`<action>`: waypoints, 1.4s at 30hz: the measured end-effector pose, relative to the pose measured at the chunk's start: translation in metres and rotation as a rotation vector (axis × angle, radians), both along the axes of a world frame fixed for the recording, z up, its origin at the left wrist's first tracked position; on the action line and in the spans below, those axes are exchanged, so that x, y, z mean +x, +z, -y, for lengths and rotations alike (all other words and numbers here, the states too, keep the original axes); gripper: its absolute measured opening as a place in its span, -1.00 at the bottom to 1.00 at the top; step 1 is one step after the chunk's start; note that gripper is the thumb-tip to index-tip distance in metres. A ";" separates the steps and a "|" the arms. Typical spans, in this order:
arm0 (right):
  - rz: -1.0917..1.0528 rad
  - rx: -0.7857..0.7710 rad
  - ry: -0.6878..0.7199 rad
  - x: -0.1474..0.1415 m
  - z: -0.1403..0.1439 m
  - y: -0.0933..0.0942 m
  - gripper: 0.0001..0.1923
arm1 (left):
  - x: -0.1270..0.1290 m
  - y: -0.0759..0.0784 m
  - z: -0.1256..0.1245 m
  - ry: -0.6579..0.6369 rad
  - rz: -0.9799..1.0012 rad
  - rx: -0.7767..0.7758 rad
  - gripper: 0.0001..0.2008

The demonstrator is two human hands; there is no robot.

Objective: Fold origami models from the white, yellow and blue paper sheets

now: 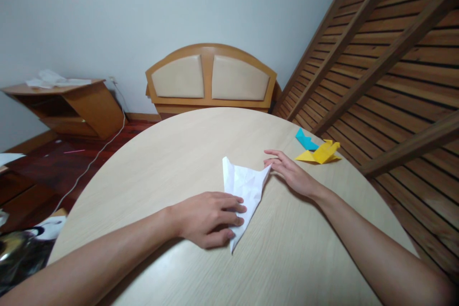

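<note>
A folded sheet of white paper point(247, 180) lies on the round table, with creases across it and its narrow point toward me. My left hand point(213, 217) rests flat on its lower left part, fingers spread and pressing it to the tabletop. At the paper's upper right corner is my right hand point(287, 172), which pinches the raised tip; the index finger stretches out above and the thumb is mostly hidden.
A pale wooden table point(172, 162) carries a yellow folded-paper figure point(324, 152) and a blue one point(306, 140) at right. Beyond it stand a headboard point(211, 76), a slatted wooden frame point(401, 81) and a low cabinet point(86, 110). A white cable point(95, 155) crosses the floor.
</note>
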State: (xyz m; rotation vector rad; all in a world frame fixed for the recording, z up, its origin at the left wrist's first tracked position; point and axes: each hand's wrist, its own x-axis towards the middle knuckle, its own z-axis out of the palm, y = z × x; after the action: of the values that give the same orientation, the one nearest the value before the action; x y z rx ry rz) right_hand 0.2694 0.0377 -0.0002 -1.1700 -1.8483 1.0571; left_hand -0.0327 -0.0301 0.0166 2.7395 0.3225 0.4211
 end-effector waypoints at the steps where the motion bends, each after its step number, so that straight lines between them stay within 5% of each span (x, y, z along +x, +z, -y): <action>1: -0.001 -0.002 0.017 0.001 0.000 -0.001 -0.54 | 0.000 0.000 0.000 0.001 0.001 -0.002 -0.71; 19: -0.142 -0.020 0.054 -0.004 -0.008 0.003 -0.46 | -0.001 0.000 0.000 0.000 0.029 -0.033 -0.71; 35: -0.039 -0.006 0.108 -0.003 -0.005 0.004 -0.51 | 0.000 0.001 0.000 0.007 0.004 -0.039 -0.68; 42: 0.219 0.149 0.063 -0.003 -0.007 -0.003 -0.62 | 0.000 0.001 0.000 0.004 -0.005 -0.021 -0.67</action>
State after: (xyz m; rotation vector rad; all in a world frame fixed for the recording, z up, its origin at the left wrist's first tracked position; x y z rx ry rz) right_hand 0.2666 0.0446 -0.0027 -1.1840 -2.1068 0.8352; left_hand -0.0325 -0.0300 0.0180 2.7204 0.3313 0.4103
